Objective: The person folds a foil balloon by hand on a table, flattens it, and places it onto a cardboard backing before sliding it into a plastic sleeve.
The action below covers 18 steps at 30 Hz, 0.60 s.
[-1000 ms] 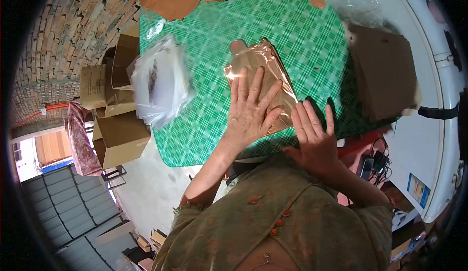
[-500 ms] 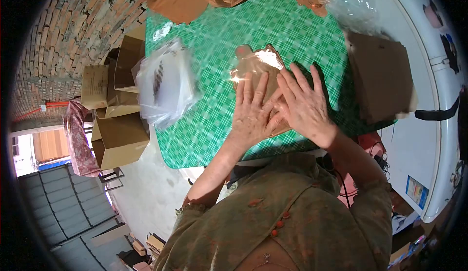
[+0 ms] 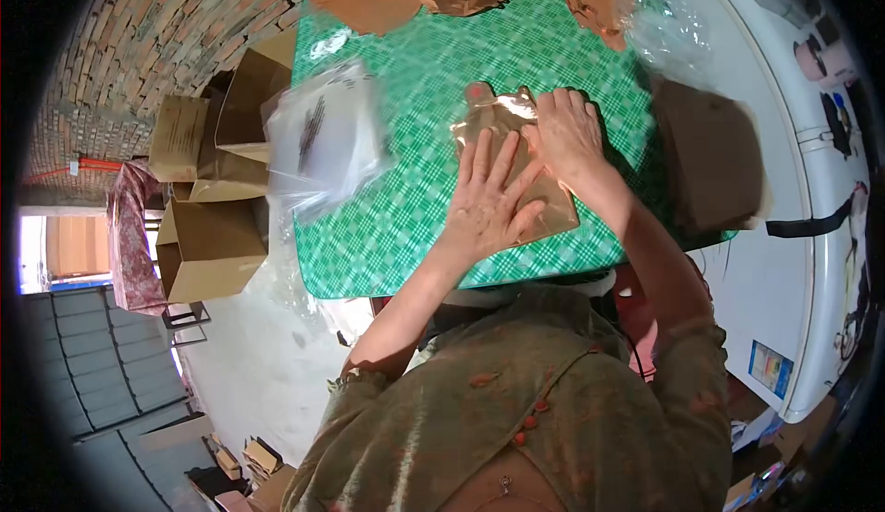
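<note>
L hand [image 3: 493, 200] is lying flat, fingers spread wide, pressing the near half of the brown item in shiny film [image 3: 516, 166] onto the green checked table [image 3: 406, 171]. R hand [image 3: 564, 132] is sitting on the far-right part, fingers curled at the film edge; can't tell if it's pinching. Item is lying straight ahead of the person, long axis running from the near-right corner to the far-left rounded tab. L hand is nearer the body, R hand nearer the far end. Stack of clear bags [image 3: 323, 139] is sitting well apart to the left, brown sheet pile [image 3: 705, 157] to the right.
</note>
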Tool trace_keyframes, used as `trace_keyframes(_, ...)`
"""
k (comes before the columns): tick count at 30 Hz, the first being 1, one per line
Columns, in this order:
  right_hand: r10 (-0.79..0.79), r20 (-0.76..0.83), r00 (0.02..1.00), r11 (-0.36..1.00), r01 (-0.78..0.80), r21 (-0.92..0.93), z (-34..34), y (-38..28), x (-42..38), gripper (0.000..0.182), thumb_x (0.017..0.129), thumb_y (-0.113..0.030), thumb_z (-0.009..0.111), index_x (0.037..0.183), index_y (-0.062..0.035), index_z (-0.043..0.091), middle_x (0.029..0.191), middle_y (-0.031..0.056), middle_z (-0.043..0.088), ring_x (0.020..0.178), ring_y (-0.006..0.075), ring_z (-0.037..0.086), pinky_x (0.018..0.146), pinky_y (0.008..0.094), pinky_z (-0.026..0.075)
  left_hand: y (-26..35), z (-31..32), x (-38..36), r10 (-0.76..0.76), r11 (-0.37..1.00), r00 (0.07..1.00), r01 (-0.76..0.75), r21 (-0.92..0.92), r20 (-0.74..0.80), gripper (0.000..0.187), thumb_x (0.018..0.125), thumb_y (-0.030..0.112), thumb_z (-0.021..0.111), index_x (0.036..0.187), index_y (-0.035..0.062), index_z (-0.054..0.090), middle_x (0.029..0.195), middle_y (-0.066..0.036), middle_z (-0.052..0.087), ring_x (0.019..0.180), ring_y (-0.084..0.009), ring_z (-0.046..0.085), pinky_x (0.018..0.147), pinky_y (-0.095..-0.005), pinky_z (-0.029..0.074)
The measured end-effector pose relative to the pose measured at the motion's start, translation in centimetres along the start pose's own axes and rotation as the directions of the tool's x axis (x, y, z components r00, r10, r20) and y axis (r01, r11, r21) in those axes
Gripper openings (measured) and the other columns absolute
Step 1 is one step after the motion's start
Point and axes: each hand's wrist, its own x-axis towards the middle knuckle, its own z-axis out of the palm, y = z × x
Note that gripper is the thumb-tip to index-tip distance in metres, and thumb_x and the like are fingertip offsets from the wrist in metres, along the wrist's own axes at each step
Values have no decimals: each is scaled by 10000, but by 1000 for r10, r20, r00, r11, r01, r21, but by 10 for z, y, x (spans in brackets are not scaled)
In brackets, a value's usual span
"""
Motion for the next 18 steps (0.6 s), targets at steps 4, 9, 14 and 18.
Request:
trace_keyframes(4, 174, 203, 964, 983, -182, 22, -7, -8, 20, 426, 911, -320, 767, 1162, -5, 629, 1250, 220, 656, 1217, 400, 611, 992, 523, 520, 0, 0, -2, -22, 999, 999, 21, -34, -26, 668, 1068, 553, 501, 1614, 170, 457, 1720, -200, 286, 1594, -490, 188, 1296, -605, 146)
trace_keyframes(9, 191, 316, 929, 976, -214, 38, -11, -5, 34, 460, 923, -330, 770, 1234, -8, 664, 1262, 223, 693, 1228, 408, 649, 1026, 514, 533, -2, 4, -5, -39, 995, 997, 33, -90, -71, 728, 1075, 550, 487, 1655, 129, 360, 1719, -207, 279, 1602, -472, 176, 1302, -592, 140)
trace_keyframes(14, 172, 370, 913, 959, -241, 149, -9, 5, 42, 446, 928, -341, 760, 1172, 17, 652, 1091, 227, 740, 1058, 423, 711, 939, 488, 562, -7, -2, -4, -77, 954, 990, 38, -297, -122, 779, 1031, 502, 564, 1640, 68, 345, 1678, -244, 306, 1577, -511, 195, 1301, -608, 136)
trace_keyframes(18, 79, 228, 970, 818, -194, 542, 34, 42, 48, 422, 930, -286, 780, 1177, 28, 646, 1006, 182, 756, 915, 298, 734, 827, 390, 566, -21, -11, 0, -140, 904, 925, -26, -426, -354, 847, 969, 443, 673, 1598, -11, 334, 1603, -292, 340, 1536, -516, 248, 1305, -570, 150)
